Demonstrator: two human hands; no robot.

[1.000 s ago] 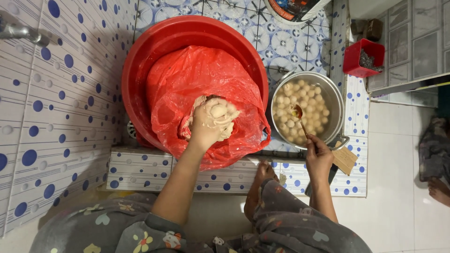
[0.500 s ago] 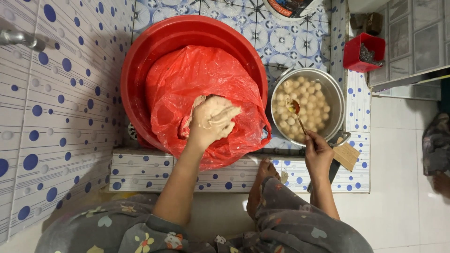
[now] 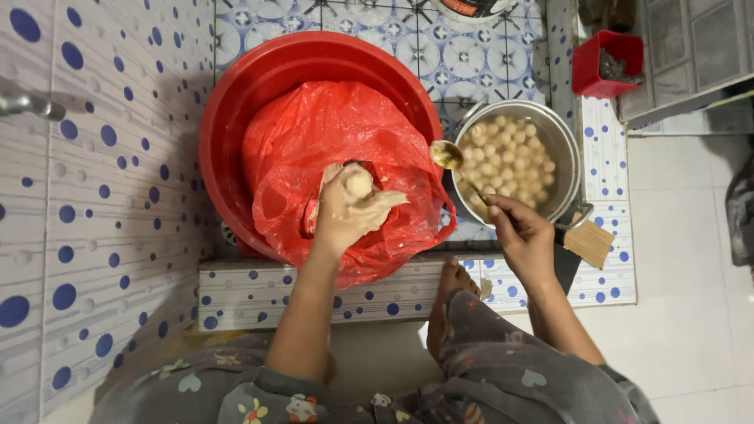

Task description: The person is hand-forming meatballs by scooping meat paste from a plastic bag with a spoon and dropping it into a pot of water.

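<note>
Red plastic bag (image 3: 345,149) is lying in the red basin (image 3: 236,118) at the frame's centre, and my left hand (image 3: 345,216) is squeezing pale paste there, a ball (image 3: 359,182) bulging out of my fist. My right hand (image 3: 525,239) is pinching a spoon (image 3: 449,155), its bowl hanging between bag and pot (image 3: 569,149) of balls at right.
</note>
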